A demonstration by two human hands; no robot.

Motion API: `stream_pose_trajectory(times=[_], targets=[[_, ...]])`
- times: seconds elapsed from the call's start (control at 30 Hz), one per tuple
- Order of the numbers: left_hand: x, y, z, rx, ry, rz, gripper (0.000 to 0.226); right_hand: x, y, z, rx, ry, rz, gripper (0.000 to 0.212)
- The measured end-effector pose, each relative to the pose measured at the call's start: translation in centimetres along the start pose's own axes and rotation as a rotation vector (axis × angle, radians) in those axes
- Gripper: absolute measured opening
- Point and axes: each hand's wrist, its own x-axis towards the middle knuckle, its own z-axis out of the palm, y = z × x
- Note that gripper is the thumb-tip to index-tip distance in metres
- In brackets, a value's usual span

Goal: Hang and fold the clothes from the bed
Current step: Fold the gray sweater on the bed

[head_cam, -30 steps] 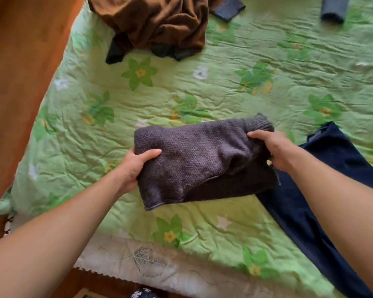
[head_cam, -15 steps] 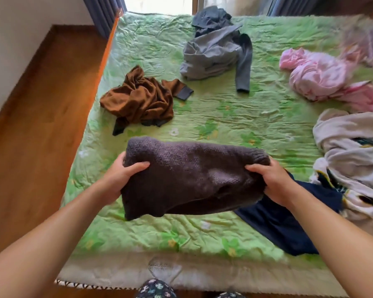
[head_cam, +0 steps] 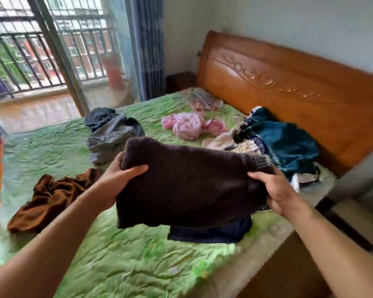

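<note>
**Item 1. Dark knitted sweater** (head_cam: 187,186): folded into a thick oblong and held level in the air above the near part of the bed (head_cam: 116,254), clear of the quilt. A ribbed hem is seen at its far right corner.

**Item 2. Left grip** (head_cam: 114,181): clenched on the sweater's left edge. The thumb is laid across the upper face and the fingers are tucked behind the fold, so the cloth is pinched between them.

**Item 3. Right grip** (head_cam: 276,190): clenched on the sweater's right edge. The thumb is pressed on top and the fingers are curled under the cloth.

**Item 4. Navy garment** (head_cam: 211,233): laid on the quilt beneath the sweater and partly hidden by it.

**Item 5. Brown garment** (head_cam: 50,196): crumpled on the quilt, left of the left forearm.

**Item 6. Grey garment** (head_cam: 112,138): heaped further back, beyond the left grip.

**Item 7. Pink garment** (head_cam: 187,125): bunched mid-bed, well apart from the sweater.

**Item 8. Teal garment** (head_cam: 284,143): piled against the wooden headboard (head_cam: 289,93) with white and patterned clothes mixed in. Single pieces cannot be told apart.

**Item 9. Blue curtain** (head_cam: 149,50): hung beside a glass door, through which a balcony railing (head_cam: 30,50) is seen.
</note>
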Motion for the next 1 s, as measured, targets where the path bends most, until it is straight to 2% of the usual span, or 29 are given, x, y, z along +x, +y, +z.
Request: stream_pose_trajectory(times=[0.23,0.37,0.43,0.6,0.7,0.87,1.0], targets=[[2.6,5.4,14.1,0.012,-0.303,0.1,0.055,-7.1,-5.7,-12.2,0.189,0.243,-0.18,0.032],[4.1,7.4,22.8,0.009,-0.452,0.15,0.058,-9.2,-7.8,-19.0,0.273,0.363,-0.183,0.054],[4.9,8.0,26.8,0.003,-0.532,0.148,0.067,-9.6,-8.6,-21.9,0.308,0.427,-0.202,0.058],[6.8,9.5,37.0,-0.012,-0.669,0.171,0.062,-10.1,-10.9,-28.0,0.353,0.567,-0.331,0.038],[7.8,10.2,42.7,-0.004,-0.748,0.192,0.068,-10.7,-12.1,-31.4,0.322,0.675,-0.422,0.041],[8.2,11.3,52.0,0.006,-0.869,0.206,0.049,-12.8,-13.9,-36.7,0.293,0.902,-0.502,0.032],[7.8,12.9,60.0,0.006,-1.042,0.201,0.067,-14.9,-16.3,-40.0,0.239,1.049,-0.555,0.033]])
